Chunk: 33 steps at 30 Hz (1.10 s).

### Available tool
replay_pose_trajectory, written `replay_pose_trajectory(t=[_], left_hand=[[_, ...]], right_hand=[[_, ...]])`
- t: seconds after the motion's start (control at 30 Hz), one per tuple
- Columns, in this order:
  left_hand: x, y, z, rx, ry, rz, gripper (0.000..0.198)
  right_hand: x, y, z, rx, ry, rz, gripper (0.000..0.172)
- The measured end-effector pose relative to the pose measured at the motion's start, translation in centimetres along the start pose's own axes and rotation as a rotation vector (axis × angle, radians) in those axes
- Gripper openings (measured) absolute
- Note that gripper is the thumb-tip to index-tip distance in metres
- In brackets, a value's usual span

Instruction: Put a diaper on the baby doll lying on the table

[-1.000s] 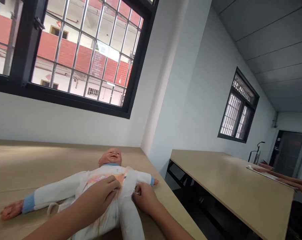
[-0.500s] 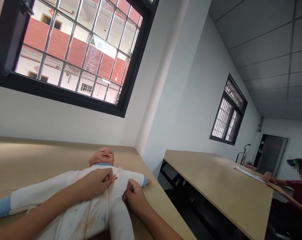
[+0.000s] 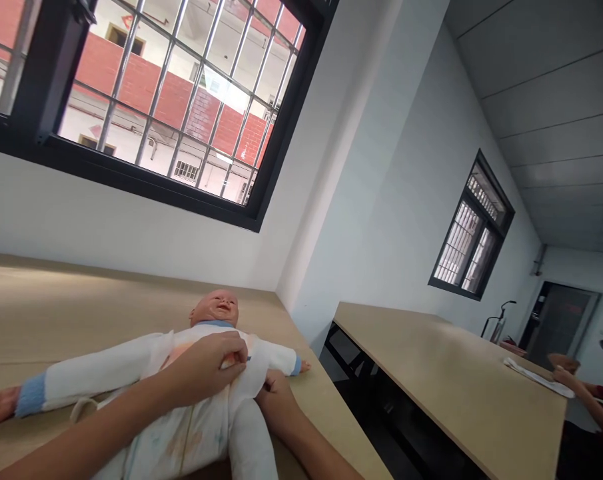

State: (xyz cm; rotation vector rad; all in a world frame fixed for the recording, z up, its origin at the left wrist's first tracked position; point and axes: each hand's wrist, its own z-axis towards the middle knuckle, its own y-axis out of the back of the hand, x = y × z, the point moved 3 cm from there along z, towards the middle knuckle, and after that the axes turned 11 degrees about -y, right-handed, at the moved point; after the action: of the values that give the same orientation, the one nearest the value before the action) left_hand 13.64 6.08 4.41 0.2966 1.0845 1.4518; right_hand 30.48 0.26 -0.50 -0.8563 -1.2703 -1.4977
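Note:
A baby doll (image 3: 220, 308) lies face up on the light wooden table, dressed in a white outfit (image 3: 98, 365) with blue cuffs and collar and a printed front. My left hand (image 3: 214, 363) is over the doll's chest, its fingers curled together on the cloth at the front of the outfit. At the doll's side, below its outstretched arm, my right hand (image 3: 275, 395) is closed on the edge of the white cloth. The fingertips of both hands are partly hidden.
The doll's table (image 3: 41, 280) stands against the wall under a barred window (image 3: 181, 100). Across a gap to the right is a second table (image 3: 431, 373) with a white cloth (image 3: 538, 378) at its far end. A person's hands (image 3: 566, 370) are beside that cloth.
The view has shifted slightly left. My left hand's fingers have moved a little over the chest cloth, and my right hand remains at the outfit's side. The other person's hands have moved at the far table.

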Motion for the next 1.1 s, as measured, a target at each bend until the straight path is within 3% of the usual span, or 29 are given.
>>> replay_pose_trajectory(t=[0.13, 0.23, 0.4, 0.57, 0.67, 0.8, 0.93, 1.1], left_hand=[[-1.4, -0.1, -0.1, 0.143, -0.146, -0.013, 0.027], [-1.3, -0.6, -0.2, 0.226, -0.15, 0.039, 0.032], [-0.8, -1.1, -0.4, 0.281, -0.145, 0.071, 0.032], [-0.8, -1.0, -0.6, 0.234, -0.142, 0.036, 0.03], [-0.6, -0.9, -0.7, 0.157, -0.091, 0.025, 0.029], [-0.6, -0.7, -0.7, 0.07, -0.052, 0.023, 0.035], [-1.3, -0.4, -0.5, 0.062, -0.117, -0.009, 0.017], [-2.3, -0.1, -0.6, 0.075, -0.134, -0.02, 0.016]], right_hand=[[-0.8, 0.3, 0.1, 0.027, 0.003, -0.014, 0.04], [-1.5, 0.6, 0.2, 0.01, 0.012, -0.061, 0.04], [-1.0, 0.6, 0.1, 0.024, 0.056, -0.001, 0.026], [-0.1, 0.5, -0.3, 0.095, -0.049, 0.025, 0.032], [-0.2, 0.6, -0.3, 0.072, -0.139, 0.043, 0.035], [-0.2, 0.6, -0.2, 0.012, -0.075, 0.086, 0.04], [-0.4, 0.4, 0.0, -0.003, -0.057, 0.088, 0.04], [-1.4, 0.5, 0.7, -0.053, -0.088, 0.139, 0.033]])
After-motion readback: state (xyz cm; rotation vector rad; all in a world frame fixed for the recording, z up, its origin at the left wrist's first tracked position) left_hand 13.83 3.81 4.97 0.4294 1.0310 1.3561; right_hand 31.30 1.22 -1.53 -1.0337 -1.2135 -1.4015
